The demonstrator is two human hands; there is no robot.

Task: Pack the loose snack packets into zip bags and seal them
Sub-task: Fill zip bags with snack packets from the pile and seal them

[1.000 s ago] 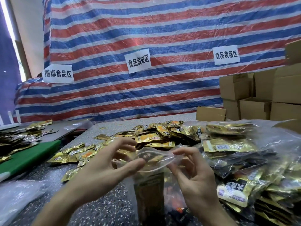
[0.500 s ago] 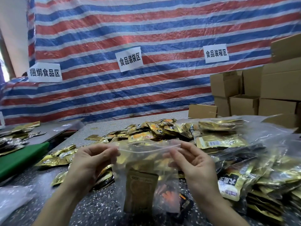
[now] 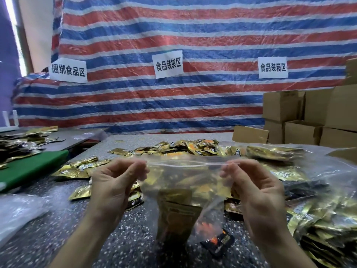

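Behind the work area, a red, white and blue striped tarp [image 3: 193, 35] covers the whole back wall. Below it, a speckled table [image 3: 125, 238] runs from the near edge of the view to the foot of the tarp. Cartons [image 3: 309, 105] are stacked at the far right, some with open flaps. Filled bags [image 3: 328, 219] of gold packets lie heaped on the right side of the table. Loose packets [image 3: 193, 146], gold with orange print, are spread across the middle of the table and trail toward the left. A green board [image 3: 32, 167] lies at the left edge, beside a second surface that carries more packets. Clear plastic film [image 3: 17, 211] lies at the lower left corner.

The zip bag [image 3: 185, 182] is held above the table, centre view, upright with its mouth on top. Its zip strip [image 3: 185, 163] is stretched level between both hands. Whether the strip is fully pressed closed cannot be told. Gold packets [image 3: 176, 213] stand in the lower part of the bag. A dark packet [image 3: 218, 242] shows at the bag's lower right corner; whether it is inside the bag or on the table cannot be told.

The left hand [image 3: 114, 184] pinches the left end of the zip strip between thumb and curled fingers. The right hand [image 3: 257, 188] pinches the right end the same way. Both forearms enter from the bottom edge.

Three white signs [image 3: 167, 63] with black characters are fixed to the tarp, well apart from one another.
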